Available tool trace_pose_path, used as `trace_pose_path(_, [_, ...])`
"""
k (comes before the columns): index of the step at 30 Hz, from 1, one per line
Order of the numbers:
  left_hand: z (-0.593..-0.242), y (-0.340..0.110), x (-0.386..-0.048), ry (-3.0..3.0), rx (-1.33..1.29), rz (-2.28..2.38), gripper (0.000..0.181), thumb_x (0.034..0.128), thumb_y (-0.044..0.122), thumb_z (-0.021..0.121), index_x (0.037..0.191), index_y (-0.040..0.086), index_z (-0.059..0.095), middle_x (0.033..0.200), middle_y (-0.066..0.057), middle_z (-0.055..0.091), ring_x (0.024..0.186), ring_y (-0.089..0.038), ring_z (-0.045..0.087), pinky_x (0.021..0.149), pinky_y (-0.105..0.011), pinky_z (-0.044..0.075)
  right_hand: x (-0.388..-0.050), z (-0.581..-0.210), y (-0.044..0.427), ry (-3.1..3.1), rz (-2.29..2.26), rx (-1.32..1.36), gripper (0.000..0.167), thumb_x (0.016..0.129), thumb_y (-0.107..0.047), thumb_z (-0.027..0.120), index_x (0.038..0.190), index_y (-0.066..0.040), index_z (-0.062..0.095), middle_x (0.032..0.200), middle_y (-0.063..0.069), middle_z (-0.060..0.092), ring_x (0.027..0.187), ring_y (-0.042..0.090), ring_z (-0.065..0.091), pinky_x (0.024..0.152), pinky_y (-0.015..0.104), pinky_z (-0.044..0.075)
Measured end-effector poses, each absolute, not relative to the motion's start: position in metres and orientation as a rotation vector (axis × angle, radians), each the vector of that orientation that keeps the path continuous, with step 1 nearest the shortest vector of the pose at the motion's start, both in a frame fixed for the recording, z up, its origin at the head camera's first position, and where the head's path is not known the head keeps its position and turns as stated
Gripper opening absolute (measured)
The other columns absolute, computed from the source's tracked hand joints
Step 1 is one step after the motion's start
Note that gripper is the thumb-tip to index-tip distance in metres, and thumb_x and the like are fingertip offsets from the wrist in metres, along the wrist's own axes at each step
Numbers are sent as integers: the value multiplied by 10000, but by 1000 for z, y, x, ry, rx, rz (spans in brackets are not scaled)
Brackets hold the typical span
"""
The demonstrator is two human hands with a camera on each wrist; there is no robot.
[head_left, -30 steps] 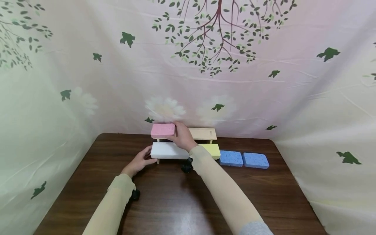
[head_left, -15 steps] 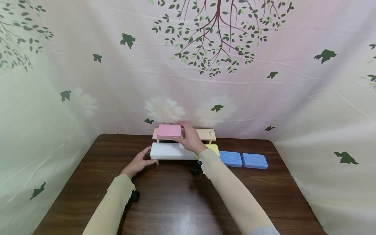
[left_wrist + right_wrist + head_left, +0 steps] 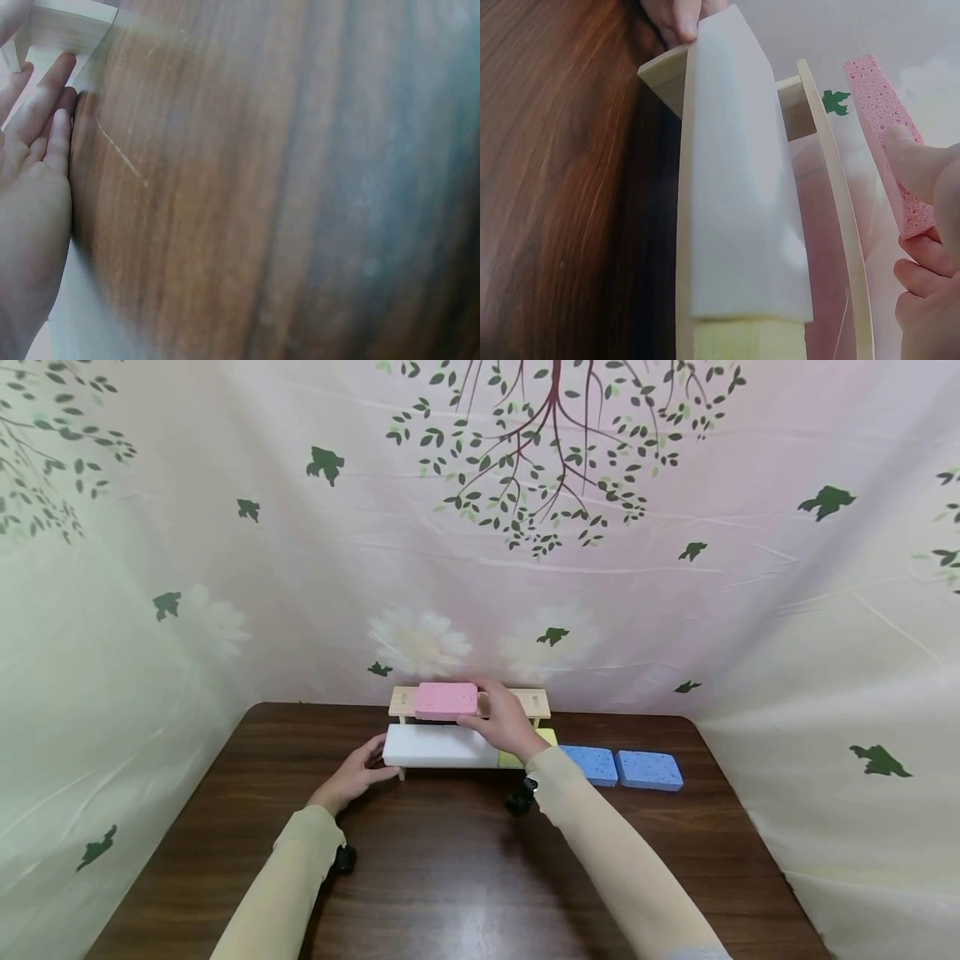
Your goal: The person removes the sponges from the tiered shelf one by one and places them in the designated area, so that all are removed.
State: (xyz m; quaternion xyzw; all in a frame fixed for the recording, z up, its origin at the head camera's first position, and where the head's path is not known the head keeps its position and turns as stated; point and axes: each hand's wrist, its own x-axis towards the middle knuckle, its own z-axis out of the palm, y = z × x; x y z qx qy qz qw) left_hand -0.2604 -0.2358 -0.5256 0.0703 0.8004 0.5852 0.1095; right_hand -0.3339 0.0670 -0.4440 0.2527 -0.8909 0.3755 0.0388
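My right hand (image 3: pixel 504 720) pinches a pink sponge (image 3: pixel 446 700) by its right end, thumb on one face and fingers on the other. In the right wrist view the pink sponge (image 3: pixel 885 127) is beside the upper tier of a two-tier wooden rack (image 3: pixel 840 202). My left hand (image 3: pixel 358 777) holds the left end of the rack's lower tier, thumb in front and fingers behind. A long white block (image 3: pixel 438 746) lies on that tier, with a yellow sponge (image 3: pixel 512 760) right against it, partly hidden by my right hand. The left wrist view shows the left hand (image 3: pixel 34 180) at the rack's end.
Two blue sponges (image 3: pixel 651 770) lie side by side on the dark wooden table (image 3: pixel 420 877), right of the rack. A printed cloth (image 3: pixel 465 585) hangs close behind the rack and along both sides of the table.
My right hand has moved the pink sponge rightward along the upper tier, from its left end toward the middle. The left hand has stayed at the rack's end.
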Motion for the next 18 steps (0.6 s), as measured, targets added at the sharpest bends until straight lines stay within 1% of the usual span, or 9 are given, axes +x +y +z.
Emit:
trace_pose_path(3, [-524,-236,-260,2353,199,1721,820,981,172,764,1624,-24,294,1637,-298,359,1531,-492,293,1244,-650,217,-331,-445,74,-2749,1123,754,677,910,-315,854,1466,-71,555,1435,99,605,1358,275,555,1147,464,451])
trace_pose_path(7, [-523,-236,-260,2356,197,1719,818,981,173,764,1624,-23,296,1642,-294,353,1538,-490,282,1247,-647,211,-328,-446,83,-2759,1121,746,710,915,-320,848,1484,-39,530,1464,129,587,1383,300,537,1151,478,445])
trace_pose_path(9, [-524,-236,-260,2358,202,1717,820,981,175,763,1625,-21,294,1644,-292,351,1539,-490,279,1247,-648,210,-327,-448,88,-2761,1133,740,699,923,-323,837,1487,-48,528,1466,116,586,1383,294,541,1146,478,451])
trace_pose_path(13, [-525,-235,-260,2359,209,1724,818,983,172,761,1624,-24,293,1643,-293,351,1540,-490,277,1248,-647,207,-325,-451,96,-2748,1164,740,674,925,-318,833,1475,-60,540,1444,102,603,1317,288,614,1107,486,489])
trace_pose_path(16, [-524,-235,-259,2364,215,1724,810,986,165,755,1622,-31,293,1635,-297,363,1535,-492,286,1244,-649,218,-322,-453,103,-2749,1185,724,713,924,-320,836,1499,-40,519,1461,121,590,1302,314,627,1086,509,505])
trace_pose_path(18, [-525,-235,-259,2362,213,1725,798,988,152,750,1621,-30,298,1630,-298,371,1533,-493,288,1242,-651,221,-321,-455,108,-2757,1180,702,746,920,-326,841,1517,-31,503,1480,134,577,1324,328,606,1089,520,501])
